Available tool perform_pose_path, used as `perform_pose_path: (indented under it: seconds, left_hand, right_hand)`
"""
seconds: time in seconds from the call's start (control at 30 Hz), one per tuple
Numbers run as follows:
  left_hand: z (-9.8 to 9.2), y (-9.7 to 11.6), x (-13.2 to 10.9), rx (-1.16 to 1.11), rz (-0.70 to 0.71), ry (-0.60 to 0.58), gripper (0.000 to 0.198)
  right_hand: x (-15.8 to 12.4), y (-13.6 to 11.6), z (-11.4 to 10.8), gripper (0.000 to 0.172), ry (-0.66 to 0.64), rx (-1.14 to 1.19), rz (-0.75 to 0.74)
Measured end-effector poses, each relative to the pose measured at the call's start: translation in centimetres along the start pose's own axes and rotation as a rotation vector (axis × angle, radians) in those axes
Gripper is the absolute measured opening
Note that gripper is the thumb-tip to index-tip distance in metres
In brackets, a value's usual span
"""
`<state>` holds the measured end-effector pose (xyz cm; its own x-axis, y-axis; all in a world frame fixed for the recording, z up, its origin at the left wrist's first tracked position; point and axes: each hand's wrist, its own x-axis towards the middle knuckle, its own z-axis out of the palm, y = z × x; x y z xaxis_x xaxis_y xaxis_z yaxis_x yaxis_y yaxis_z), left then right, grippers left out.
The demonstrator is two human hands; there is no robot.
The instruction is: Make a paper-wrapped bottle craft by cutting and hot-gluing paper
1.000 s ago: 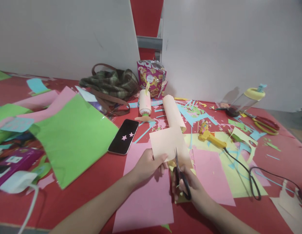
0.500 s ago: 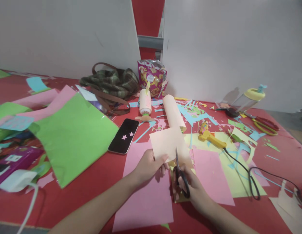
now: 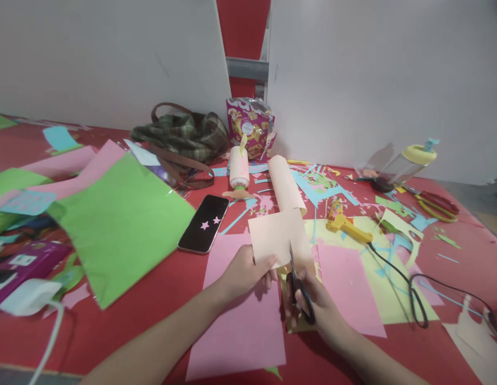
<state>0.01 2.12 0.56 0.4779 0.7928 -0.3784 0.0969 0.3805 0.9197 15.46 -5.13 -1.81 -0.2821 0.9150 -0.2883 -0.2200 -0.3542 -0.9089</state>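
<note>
My left hand (image 3: 248, 270) pinches the lower left edge of a cream paper sheet (image 3: 270, 235), thumb on top. In my right hand (image 3: 312, 299) is a pair of black-handled scissors (image 3: 300, 293), fingers through the loops. The scissor blades lie against the cream paper, pointing away from me, and seem to be in a cut. Beneath my hands are a pink paper sheet (image 3: 238, 326) and a narrow yellowish piece (image 3: 299, 323). Beyond the cream sheet lies a rolled cream paper (image 3: 286, 184).
A phone (image 3: 204, 223) with two pink stars lies left of my hands, beside a large green sheet (image 3: 124, 230). To the right sit a yellow glue gun (image 3: 348, 227) with a black cord and red-yellow scissors (image 3: 436, 206). A snack bag (image 3: 250, 128) and plaid bag (image 3: 184, 133) stand behind.
The scissors and my right hand have shifted very slightly. The cream paper's far edge has turned a little to the right; my left hand keeps its grip.
</note>
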Motion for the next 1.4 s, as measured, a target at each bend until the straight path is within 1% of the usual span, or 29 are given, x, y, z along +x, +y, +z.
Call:
perform_pose_path:
  seconds: [0.13, 0.4, 0.57, 0.7, 0.77, 0.87, 0.93, 1.03, 1.1, 1.2, 1.33, 1.4]
  left_hand:
    - [0.1, 0.1, -0.1, 0.008, -0.011, -0.002, 0.033]
    - [-0.1, 0.2, 0.0, -0.01, -0.019, 0.0, 0.033]
    - [-0.3, 0.3, 0.1, -0.027, 0.015, 0.054, 0.033]
    - [-0.2, 0.5, 0.2, -0.092, 0.06, 0.138, 0.024]
    - [0.0, 0.5, 0.2, -0.13, 0.099, 0.152, 0.02]
    - [0.3, 0.2, 0.2, -0.188, 0.141, 0.122, 0.021]
    - [0.6, -0.2, 0.1, -0.21, 0.143, 0.088, 0.022]
    - [1.0, -0.6, -0.1, -0.167, 0.089, -0.006, 0.022]
    - [1.2, -0.7, -0.2, -0.113, 0.041, -0.048, 0.029]
    - [1.4, -0.5, -0.4, -0.064, -0.001, -0.019, 0.04]
    - [1.6, -0.3, -0.5, -0.036, -0.009, 0.036, 0.042]
    - [1.8, -0.4, -0.6, -0.041, -0.004, 0.034, 0.042]
  right_hand:
    - [0.1, -0.4, 0.1, 0.033, 0.0, -0.016, -0.011]
    - [0.2, -0.6, 0.3, 0.039, 0.05, -0.01, 0.035]
    - [0.2, -0.5, 0.2, 0.038, 0.062, -0.02, 0.046]
    - [0.1, -0.5, 0.4, 0.035, 0.061, 0.014, 0.03]
    - [0.0, -0.4, 0.4, 0.032, 0.059, 0.038, 0.004]
    - [0.1, -0.2, 0.5, 0.028, 0.048, 0.06, -0.038]
    - [0.2, 0.1, 0.5, 0.026, 0.049, 0.065, -0.062]
    - [0.1, 0.4, 0.8, 0.028, 0.051, 0.074, -0.074]
    - [0.0, 0.5, 1.0, 0.03, 0.039, 0.071, -0.047]
    - [-0.2, 0.6, 1.2, 0.032, 0.022, 0.046, -0.019]
    - [-0.4, 0.5, 1.2, 0.032, -0.015, 0.022, -0.012]
    - [-0.4, 0.4, 1.2, 0.033, -0.022, 0.018, 0.0]
